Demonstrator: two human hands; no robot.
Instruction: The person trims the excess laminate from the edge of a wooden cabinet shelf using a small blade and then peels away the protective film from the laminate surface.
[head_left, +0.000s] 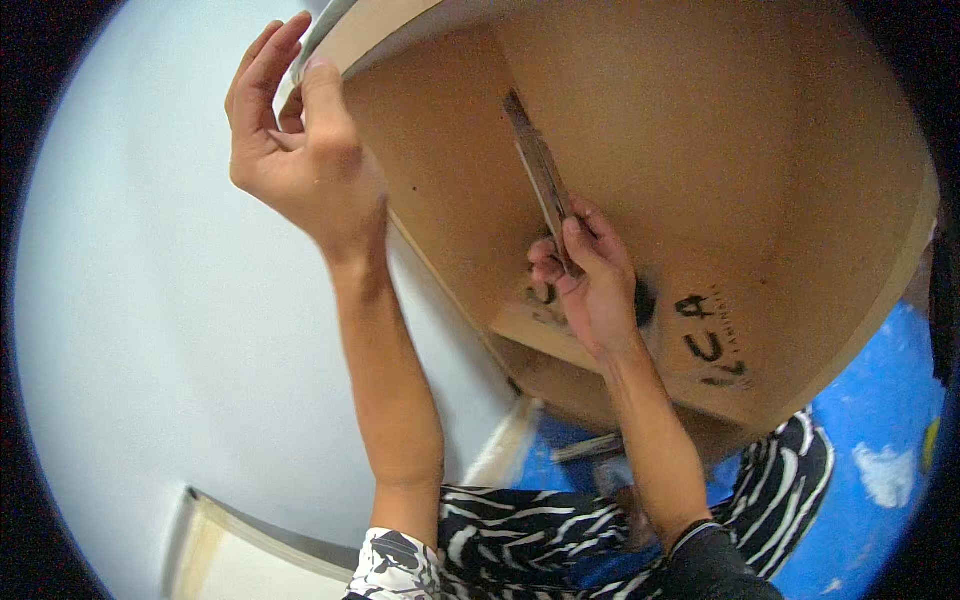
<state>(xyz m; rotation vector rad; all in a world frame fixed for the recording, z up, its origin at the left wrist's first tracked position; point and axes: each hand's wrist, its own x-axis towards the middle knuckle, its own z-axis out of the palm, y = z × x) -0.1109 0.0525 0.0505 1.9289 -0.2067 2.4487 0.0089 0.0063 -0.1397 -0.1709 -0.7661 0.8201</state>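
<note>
At the upper left, my left hand [300, 150] is raised, with its thumb and fingers closed around the edge of a pale strip [328, 25]. That strip runs along the top edge of a large brown board [680, 120]. Lower and to the right, my right hand [597, 275] is wrapped round one end of a long, narrow, dark flat piece [540, 155]. The piece has a lighter edge and points up and left in front of the board. My right palm hides its lower end, and its exact kind cannot be made out.
A broad white surface [180, 300] fills the left side, beside the board. A pale-edged panel [270, 550] lies at the lower left. Blue floor covering [860, 400] with white smears shows at the right. My patterned trouser legs [530, 530] are below the board.
</note>
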